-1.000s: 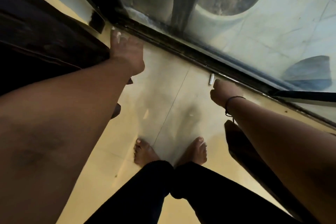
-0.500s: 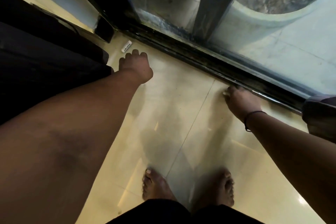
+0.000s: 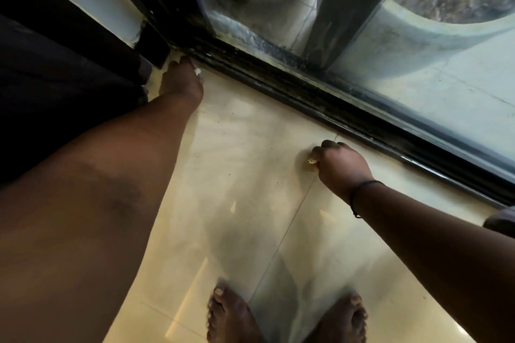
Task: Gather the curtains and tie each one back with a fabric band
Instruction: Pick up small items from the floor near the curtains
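My left hand (image 3: 182, 82) reaches down to the floor (image 3: 250, 175) in the corner by the sliding-door track (image 3: 306, 97), with a small white piece (image 3: 197, 71) at its fingertips; whether my grip has closed on it I cannot tell. My right hand (image 3: 341, 166) hangs above the tiles near the track, curled into a fist around nothing I can see. The dark curtain (image 3: 55, 78) is bunched on my left, beside my left forearm. My bare feet (image 3: 231, 315) stand below.
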